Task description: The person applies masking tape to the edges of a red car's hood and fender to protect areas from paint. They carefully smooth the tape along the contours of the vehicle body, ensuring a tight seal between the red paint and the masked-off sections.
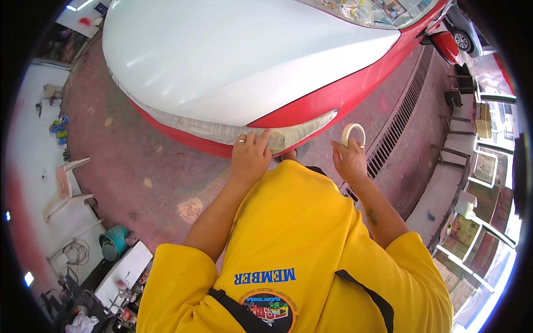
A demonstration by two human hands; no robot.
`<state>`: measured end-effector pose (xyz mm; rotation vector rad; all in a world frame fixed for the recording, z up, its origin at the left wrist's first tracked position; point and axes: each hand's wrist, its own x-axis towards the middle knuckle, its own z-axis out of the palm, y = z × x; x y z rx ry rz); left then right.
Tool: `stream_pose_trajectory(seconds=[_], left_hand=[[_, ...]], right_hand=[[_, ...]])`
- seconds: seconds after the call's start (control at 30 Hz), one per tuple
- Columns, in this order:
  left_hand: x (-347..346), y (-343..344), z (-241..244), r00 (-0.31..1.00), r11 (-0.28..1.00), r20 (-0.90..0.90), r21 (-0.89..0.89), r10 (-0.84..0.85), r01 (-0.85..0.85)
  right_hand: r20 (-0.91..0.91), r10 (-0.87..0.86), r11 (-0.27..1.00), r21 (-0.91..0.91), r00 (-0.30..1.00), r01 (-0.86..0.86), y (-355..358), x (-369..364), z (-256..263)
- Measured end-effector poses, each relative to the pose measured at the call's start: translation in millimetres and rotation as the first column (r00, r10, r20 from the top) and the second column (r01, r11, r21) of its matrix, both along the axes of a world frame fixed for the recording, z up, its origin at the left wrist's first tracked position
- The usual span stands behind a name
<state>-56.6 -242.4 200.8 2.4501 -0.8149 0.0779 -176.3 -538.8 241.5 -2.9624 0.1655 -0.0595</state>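
My left hand [250, 155] rests on newspaper masking [287, 138] that covers the car's headlight area, its fingertips touching the paper's upper part. The paper continues as a strip along the front edge of the hood. My right hand [350, 163] grips a roll of cream masking tape [354, 135], held upright a little to the right of the car's corner. In front of me is the car's hood [233, 58], pale white-grey, beside a glossy red fender [333, 91]. The red bumper [179, 139] shows below the masking.
A floor drain grate [399, 112] runs along the car's right side. Taped newspaper covers the windshield [383, 10]; a red side mirror [445, 46] sticks out. At left are a plastic chair [64, 185], paint cans [58, 129], a teal bucket [114, 241] and a cluttered bench [123, 272].
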Motion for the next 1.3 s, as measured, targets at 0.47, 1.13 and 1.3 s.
stream_pose_trajectory(seconds=[0.47,1.13,1.3], left_hand=[[-20,-97,13,0.938,0.929,0.127,0.23,-0.323,0.289],[-27,-42,7,0.96,0.951,0.062,0.168,-0.273,0.26],[-46,-77,11,0.998,0.973,0.039,0.227,-0.041,0.031]], right_hand=[[-0.291,-0.448,0.872,0.065,0.845,0.485,16,-152,-52],[-0.567,-0.751,0.291,0.175,0.337,0.941,28,-332,-153],[-0.526,-0.779,0.163,0.356,0.342,0.92,-95,-275,-140]])
